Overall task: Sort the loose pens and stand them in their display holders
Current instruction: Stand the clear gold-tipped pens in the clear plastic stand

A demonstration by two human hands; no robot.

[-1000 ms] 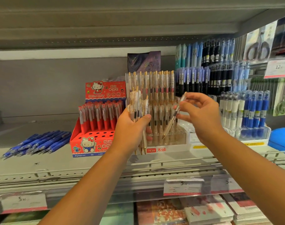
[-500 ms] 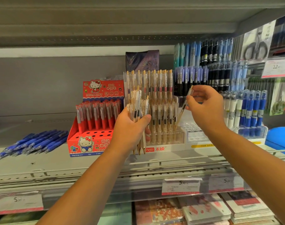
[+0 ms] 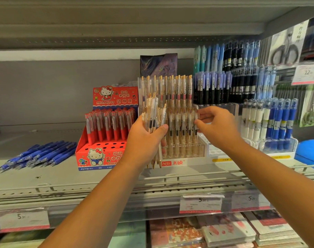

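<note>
My left hand [image 3: 143, 140] grips a bundle of clear pens with gold clips [image 3: 153, 113], held upright in front of the left end of the clear display holder [image 3: 184, 152]. The holder stands on the shelf with rows of the same gold-clip pens in it. My right hand [image 3: 218, 126] is at the holder's right end, thumb and forefinger pinching the top of one clear pen [image 3: 195, 138] that stands at the right end of the front row. Its tip is hidden among the other pens.
Several loose blue pens [image 3: 40, 154] lie on the shelf at the left. A red Hello Kitty pen box [image 3: 99, 154] stands next to the clear holder. Racks of blue, black and white pens [image 3: 270, 122] fill the right side. A wire rail [image 3: 188, 183] edges the shelf front.
My right hand has come down and to the left with the single pen, from tilted in the air to upright at the right end of the holder's front row. My left hand has barely moved.
</note>
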